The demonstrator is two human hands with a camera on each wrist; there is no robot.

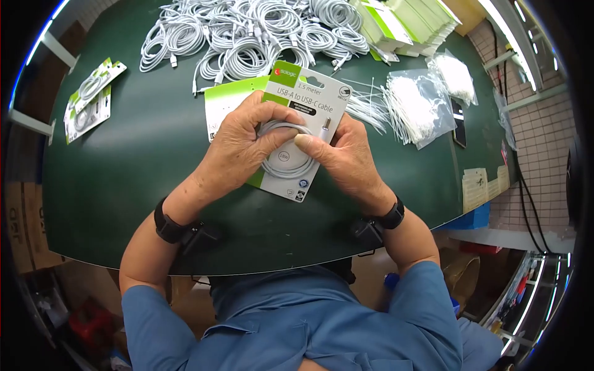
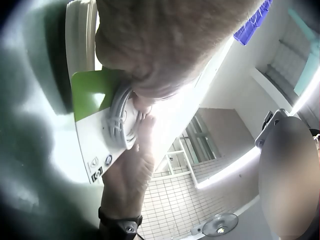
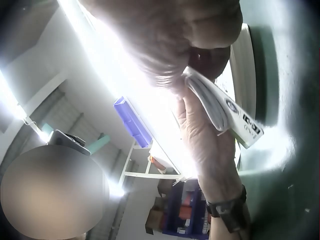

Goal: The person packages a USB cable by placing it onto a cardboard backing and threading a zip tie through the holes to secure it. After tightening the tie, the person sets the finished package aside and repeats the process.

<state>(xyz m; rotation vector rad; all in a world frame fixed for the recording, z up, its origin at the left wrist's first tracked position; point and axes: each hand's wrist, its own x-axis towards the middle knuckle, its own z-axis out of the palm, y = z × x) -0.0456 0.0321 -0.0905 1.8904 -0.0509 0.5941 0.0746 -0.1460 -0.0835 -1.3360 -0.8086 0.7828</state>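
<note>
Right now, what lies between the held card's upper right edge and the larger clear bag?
In the head view, thin white strips lie between card and bag, on green tabletop.

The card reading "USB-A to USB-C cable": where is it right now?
Near the centre of the head view, the card is held between the left hand and right hand, just below the cable pile.

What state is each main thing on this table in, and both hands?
Left hand, gripping card and cable
Right hand, gripping card and cable
Held card, tilted, printed side up
Held cable, coiled against the card's front
Loose cables, coiled, heaped
Cards at left, overlapping, with coiled cables on them
Green-and-white packaging, stacked
Larger bag of white ties, ties sticking out
</note>
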